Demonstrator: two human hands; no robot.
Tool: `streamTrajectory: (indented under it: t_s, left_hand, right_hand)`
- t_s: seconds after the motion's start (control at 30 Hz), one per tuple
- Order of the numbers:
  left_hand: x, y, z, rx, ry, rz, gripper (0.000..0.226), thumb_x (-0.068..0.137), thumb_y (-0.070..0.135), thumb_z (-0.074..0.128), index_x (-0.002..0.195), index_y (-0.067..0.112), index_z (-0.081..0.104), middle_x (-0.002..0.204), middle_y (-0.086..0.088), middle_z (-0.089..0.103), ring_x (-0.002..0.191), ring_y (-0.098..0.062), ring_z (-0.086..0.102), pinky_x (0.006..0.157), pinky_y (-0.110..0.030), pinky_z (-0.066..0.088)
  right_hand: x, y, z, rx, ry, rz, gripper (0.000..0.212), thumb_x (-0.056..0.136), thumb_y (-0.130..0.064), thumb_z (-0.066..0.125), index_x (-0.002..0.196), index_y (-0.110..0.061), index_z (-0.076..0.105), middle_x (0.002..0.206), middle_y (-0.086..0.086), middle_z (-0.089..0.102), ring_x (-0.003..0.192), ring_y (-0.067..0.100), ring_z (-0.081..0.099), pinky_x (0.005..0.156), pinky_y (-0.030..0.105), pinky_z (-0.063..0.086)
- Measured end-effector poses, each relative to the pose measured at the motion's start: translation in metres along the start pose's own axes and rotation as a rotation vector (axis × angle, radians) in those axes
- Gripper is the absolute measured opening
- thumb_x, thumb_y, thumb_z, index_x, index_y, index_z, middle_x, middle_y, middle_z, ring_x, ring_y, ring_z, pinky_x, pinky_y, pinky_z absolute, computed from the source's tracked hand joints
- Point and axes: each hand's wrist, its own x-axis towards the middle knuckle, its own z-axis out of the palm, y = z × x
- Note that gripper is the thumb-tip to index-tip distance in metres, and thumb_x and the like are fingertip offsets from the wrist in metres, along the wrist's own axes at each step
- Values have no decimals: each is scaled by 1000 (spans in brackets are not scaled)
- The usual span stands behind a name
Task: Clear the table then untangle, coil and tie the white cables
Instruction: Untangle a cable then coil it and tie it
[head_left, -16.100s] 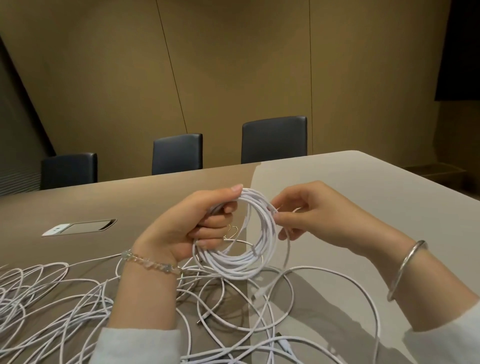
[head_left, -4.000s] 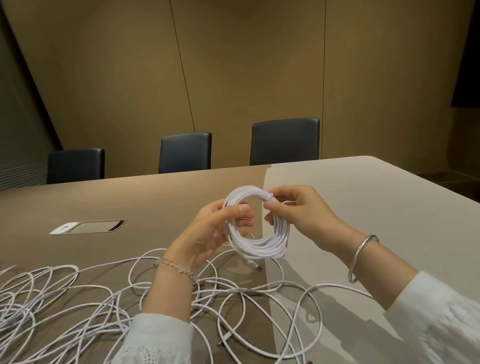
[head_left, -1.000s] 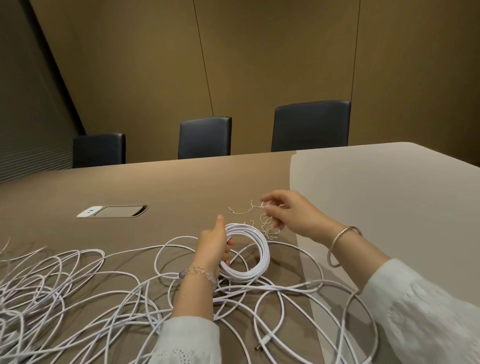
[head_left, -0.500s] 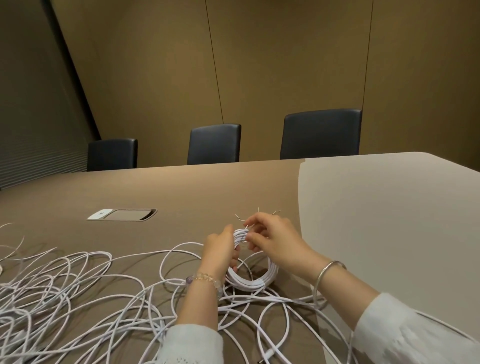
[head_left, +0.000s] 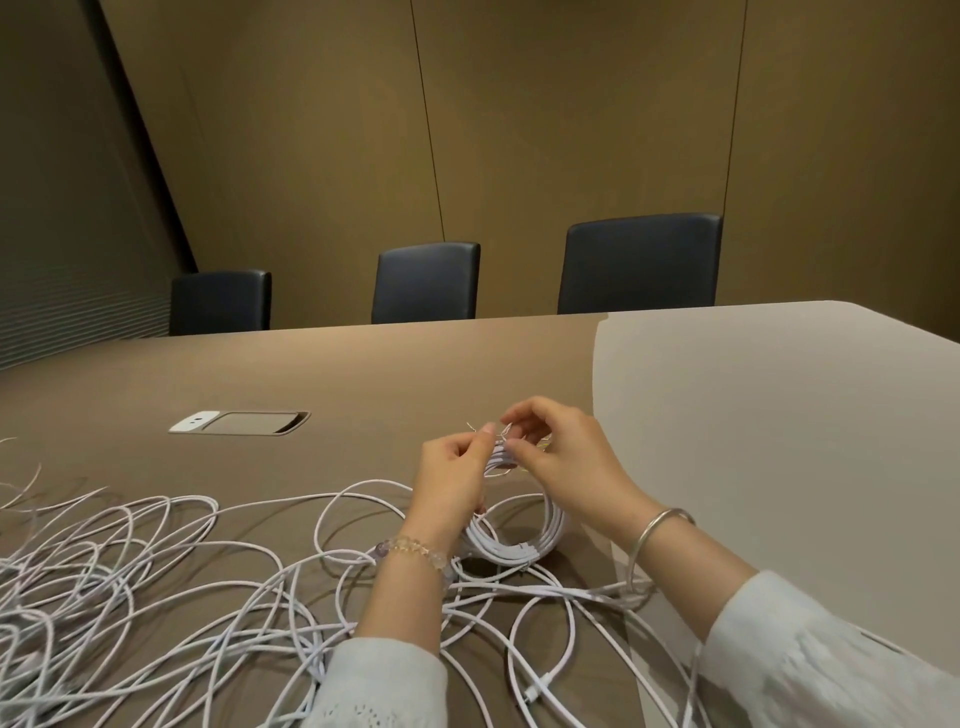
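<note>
- Loose white cables (head_left: 156, 587): thin, round, pale cords lying in many overlapping loops on the brown table (head_left: 363, 374), spreading left of the left hand and running under both forearms; a small plug end (head_left: 531, 693) lies below the right wrist.
- Floor-box hatch (head_left: 240, 422): a flat lidded panel with a white end, set in the table well left of the hands.
- Left hand (head_left: 454, 480): fingers curled, thumb and forefinger pinching at the top of the coil; a beaded bracelet (head_left: 415, 550) circles the wrist.
- Coiled cable (head_left: 511, 545): a neat ring of several turns of the same white cord, standing on edge between the two hands, its lower arc resting on the loose loops.
- Wire tie (head_left: 488, 430): thin, pale, kinked strand at the coil's top, between the fingertips of both hands.
- Right hand (head_left: 566, 457): fingers curled over the coil's top, pinching the tie; a silver bangle (head_left: 657, 535) on the wrist.
- Three dark chairs (head_left: 639, 262): beyond the table's far edge.
</note>
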Motion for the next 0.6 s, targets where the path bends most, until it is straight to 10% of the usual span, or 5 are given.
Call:
streamTrajectory:
  t_s: [0.43,0.6]
  left_hand:
    - [-11,8,-11,-306,-374,-80,40,68,33,78,94,2,76,59,-5,50,39,-7,27,38,-18,31]
    - [-13,8,-15,-296,-443,-96,39,69,27,76,97,0,75,91,-17,70,38,-6,27,37,-16,32]
  right_hand:
    - [13,1,-40,294,-299,139,15,83,-15,76,96,-21,76,90,-3,76,87,12,72,77,21,56]
    - [13,-2,-51,231,-405,198,14,89,-18,68,102,-19,75,91,-2,75,87,15,70,77,24,57]
